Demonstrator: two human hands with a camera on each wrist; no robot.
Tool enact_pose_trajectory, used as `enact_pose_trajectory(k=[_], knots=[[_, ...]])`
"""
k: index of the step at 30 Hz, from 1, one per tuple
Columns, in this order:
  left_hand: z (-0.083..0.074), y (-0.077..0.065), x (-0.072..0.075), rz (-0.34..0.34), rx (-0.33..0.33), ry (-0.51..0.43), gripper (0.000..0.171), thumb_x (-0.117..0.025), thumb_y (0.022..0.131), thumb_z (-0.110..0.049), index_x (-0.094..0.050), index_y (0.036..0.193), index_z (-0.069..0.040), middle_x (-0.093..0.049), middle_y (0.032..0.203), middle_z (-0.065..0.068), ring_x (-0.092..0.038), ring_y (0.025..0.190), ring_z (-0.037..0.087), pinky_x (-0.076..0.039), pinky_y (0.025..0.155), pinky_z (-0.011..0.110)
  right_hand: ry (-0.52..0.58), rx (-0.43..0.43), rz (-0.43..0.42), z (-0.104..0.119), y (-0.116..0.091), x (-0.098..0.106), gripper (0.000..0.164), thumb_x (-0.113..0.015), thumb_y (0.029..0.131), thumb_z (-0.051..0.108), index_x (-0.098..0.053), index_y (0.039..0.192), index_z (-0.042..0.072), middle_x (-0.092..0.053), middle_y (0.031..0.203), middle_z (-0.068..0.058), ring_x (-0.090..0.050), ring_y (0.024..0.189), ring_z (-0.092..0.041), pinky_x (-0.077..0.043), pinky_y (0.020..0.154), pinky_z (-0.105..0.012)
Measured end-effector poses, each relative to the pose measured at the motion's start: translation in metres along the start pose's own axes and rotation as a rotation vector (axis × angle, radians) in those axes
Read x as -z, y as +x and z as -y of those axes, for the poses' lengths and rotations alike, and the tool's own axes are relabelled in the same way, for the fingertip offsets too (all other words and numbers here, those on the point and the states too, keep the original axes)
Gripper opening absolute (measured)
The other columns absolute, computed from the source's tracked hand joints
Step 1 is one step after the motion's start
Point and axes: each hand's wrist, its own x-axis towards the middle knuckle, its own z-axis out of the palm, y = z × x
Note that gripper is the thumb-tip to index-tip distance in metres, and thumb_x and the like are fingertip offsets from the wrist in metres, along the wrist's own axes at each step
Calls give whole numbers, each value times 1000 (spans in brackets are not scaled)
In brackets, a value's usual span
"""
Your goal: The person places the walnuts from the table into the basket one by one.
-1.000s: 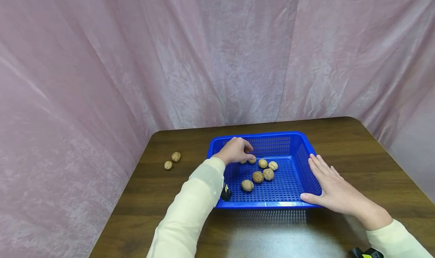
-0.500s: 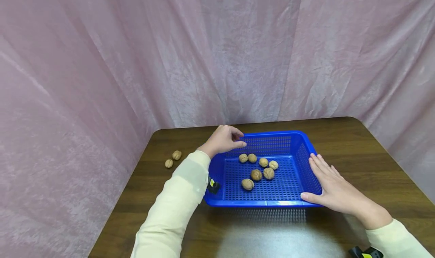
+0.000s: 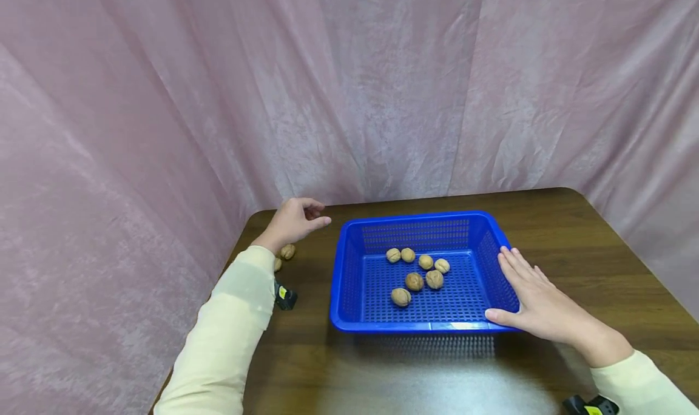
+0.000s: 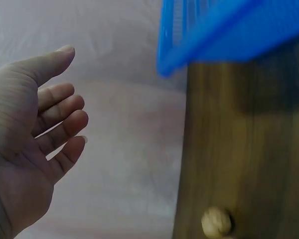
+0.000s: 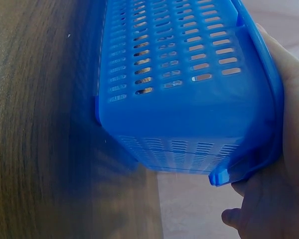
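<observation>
A blue plastic basket (image 3: pixel 382 327) stands on the table with several walnuts (image 3: pixel 414 281) spread over its floor. My left hand (image 3: pixel 295 221) hovers left of the basket, over the table's far left part, near two loose walnuts (image 3: pixel 287 252). Its fingers curl loosely around nothing, as the left wrist view shows. The forearm partly covers one of those walnuts in the head view; a single walnut (image 4: pixel 216 222) appears in the left wrist view. My right hand (image 3: pixel 546 309) rests against the basket's right rim, fingers extended along it and thumb at the near corner.
The brown wooden table (image 3: pixel 295 354) has a rounded far edge. Behind it hangs a pink curtain (image 3: pixel 382 99), which also drops along the left side. A black device is strapped at each wrist.
My left hand has come up out of the basket and moved left past its rim to above the table. The right hand has stayed at the basket's right side.
</observation>
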Motion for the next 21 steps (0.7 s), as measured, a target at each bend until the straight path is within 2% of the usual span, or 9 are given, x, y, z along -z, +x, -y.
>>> enact_pose_trajectory(k=[3, 7, 14, 21], knots=[[19, -13, 9, -24, 45, 10, 42, -73, 85, -38, -68, 114, -7, -69, 100, 7, -62, 88, 19, -51, 79, 36, -6, 0, 2, -1, 0, 1, 106, -66, 83, 57, -14, 151, -5, -7, 158, -21, 10, 146, -24, 2, 114, -54], [49, -27, 12, -54, 130, 27, 47, -72, 85, -42, -66, 116, -7, -67, 106, 11, -60, 93, 22, -50, 81, 39, 4, -5, 10, 0, 0, 1, 107, -66, 83, 57, -13, 151, -5, -6, 158, -21, 11, 146, -24, 3, 114, -54], [102, -51, 6, -91, 259, 68, 51, -68, 88, -42, -63, 122, -4, -65, 113, 15, -60, 102, 28, -49, 85, 44, 13, -2, 12, -1, -2, 2, 106, -66, 83, 57, -13, 151, -5, -6, 158, -21, 10, 146, -25, 0, 113, -57], [141, -74, -8, -102, 347, 64, 54, -68, 89, -40, -62, 123, 2, -65, 114, 20, -61, 104, 33, -50, 86, 47, 8, 6, 6, -2, -1, 2, 106, -67, 83, 56, -13, 151, -5, -7, 158, -21, 10, 146, -24, 3, 114, -54]])
